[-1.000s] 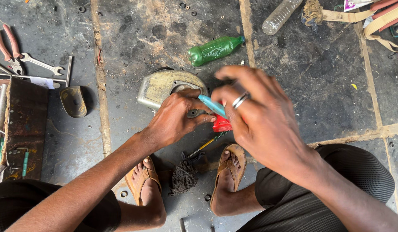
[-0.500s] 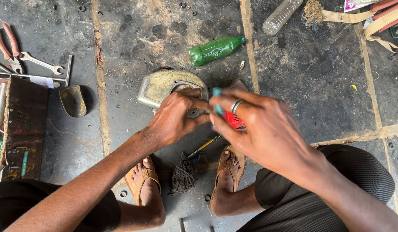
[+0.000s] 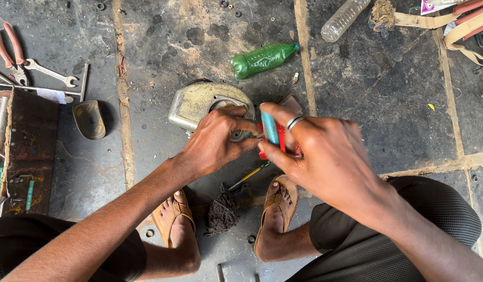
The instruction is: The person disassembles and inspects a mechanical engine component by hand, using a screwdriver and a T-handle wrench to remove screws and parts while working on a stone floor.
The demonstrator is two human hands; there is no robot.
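Left hand [image 3: 218, 141], at the centre of the frame, is closed round a small dark metal part [image 3: 240, 136] pinched at its fingertips, with the knuckles resting against a worn cream metal housing [image 3: 199, 104] on the floor [image 3: 387, 104]. Right hand [image 3: 325, 156], just right of centre and wearing one ring, is clamped on a light-blue handled tool [image 3: 269, 128] held upright between thumb and fingers, its lower end meeting the dark part; a red piece [image 3: 280, 138] shows behind it, mostly covered by the fingers, so what it is cannot be made out. Counted on the floor: two bottles, one green [image 3: 262, 58] above centre and one clear [image 3: 343, 20] at the upper right, cut off by the top edge; one pair of red-handled pliers [image 3: 9, 49] and one spanner [image 3: 51, 72] at the upper left; one dark curved shoe-shaped piece [image 3: 89, 119] at the left; one rusty box [image 3: 27, 151] at the left edge, partly out of frame; one tangle of dark thread [image 3: 223, 211] and one yellow-handled screwdriver [image 3: 249, 176] between the two sandalled feet. Against half a second ago, the right hand has drawn slightly rightward and its fingers have opened enough to show more of the blue handle; a second ago that handle lay tilted, now it stands near vertical. Left hand has barely shifted.
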